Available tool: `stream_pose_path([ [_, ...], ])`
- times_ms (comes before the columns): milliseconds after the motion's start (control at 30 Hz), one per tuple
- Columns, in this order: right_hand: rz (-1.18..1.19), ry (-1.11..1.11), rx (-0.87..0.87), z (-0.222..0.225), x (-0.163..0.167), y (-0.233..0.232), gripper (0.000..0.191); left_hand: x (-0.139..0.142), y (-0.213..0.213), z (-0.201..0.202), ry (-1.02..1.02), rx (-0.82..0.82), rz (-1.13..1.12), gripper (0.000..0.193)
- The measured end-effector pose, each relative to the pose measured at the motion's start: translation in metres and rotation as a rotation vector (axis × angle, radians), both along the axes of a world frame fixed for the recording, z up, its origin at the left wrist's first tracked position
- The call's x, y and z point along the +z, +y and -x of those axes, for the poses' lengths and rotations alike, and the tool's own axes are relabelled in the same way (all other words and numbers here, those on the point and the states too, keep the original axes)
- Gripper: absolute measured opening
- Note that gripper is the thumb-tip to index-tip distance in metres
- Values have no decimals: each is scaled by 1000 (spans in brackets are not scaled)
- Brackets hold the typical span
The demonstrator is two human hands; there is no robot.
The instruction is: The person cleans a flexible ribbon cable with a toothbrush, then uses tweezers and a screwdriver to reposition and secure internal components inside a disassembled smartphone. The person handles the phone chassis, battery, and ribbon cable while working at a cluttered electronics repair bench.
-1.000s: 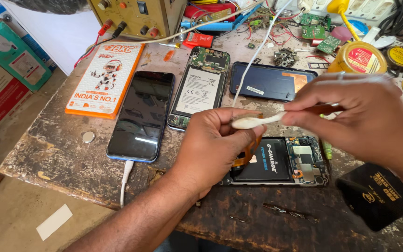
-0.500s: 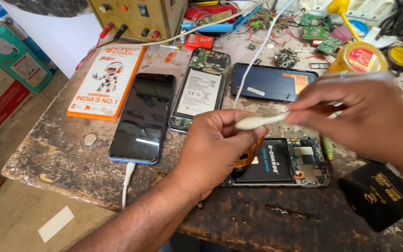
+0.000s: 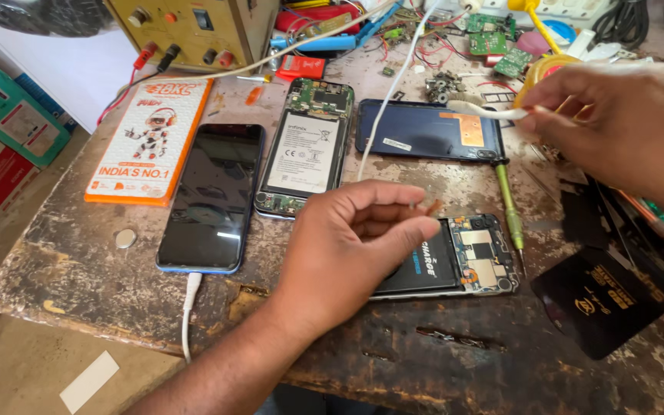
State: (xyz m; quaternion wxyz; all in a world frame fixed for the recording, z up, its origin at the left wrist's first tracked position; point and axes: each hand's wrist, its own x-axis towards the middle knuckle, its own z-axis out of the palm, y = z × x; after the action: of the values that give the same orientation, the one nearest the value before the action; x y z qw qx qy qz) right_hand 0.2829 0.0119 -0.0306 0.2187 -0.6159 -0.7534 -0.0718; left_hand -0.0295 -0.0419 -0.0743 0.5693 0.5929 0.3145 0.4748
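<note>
Left hand sits nearest, forearm coming up from the bottom edge, knuckles up, fingers curled. Thumb and forefinger pinch a small brownish part, too small to identify. It hovers right over the opened phone, which lies flat on the worn surface, back off, battery and board exposed, long axis left-right. The hand covers the phone's left half.

Just right of that phone: a green-handled screwdriver, long axis near-far, tip toward the camera.

Right hand is farther and higher, upper right, raised off the surface. Its fingers are closed on a white plastic pry tool; the free end points left, roughly level. So the tool is well apart from the opened phone, up and to the right of it; the left hand is much the nearer.

Farther left: a dark phone face up with a white cable plugged in, another opened phone, a blue back cover. At the back, a yellow bench power supply.
</note>
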Motion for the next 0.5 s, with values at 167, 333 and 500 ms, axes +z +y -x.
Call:
stream_pose_path([
  [167, -150, -491, -129, 29, 22, -14, 25, 8, -13, -2, 215, 41, -240, 30],
  [333, 266, -64, -87, 51, 32, -40, 21, 21, -19, 7, 369, 18, -391, 28],
  [500, 390, 126, 293, 49, 18, -63, 17, 27, -8, 17, 423, -40, -569, 20],
])
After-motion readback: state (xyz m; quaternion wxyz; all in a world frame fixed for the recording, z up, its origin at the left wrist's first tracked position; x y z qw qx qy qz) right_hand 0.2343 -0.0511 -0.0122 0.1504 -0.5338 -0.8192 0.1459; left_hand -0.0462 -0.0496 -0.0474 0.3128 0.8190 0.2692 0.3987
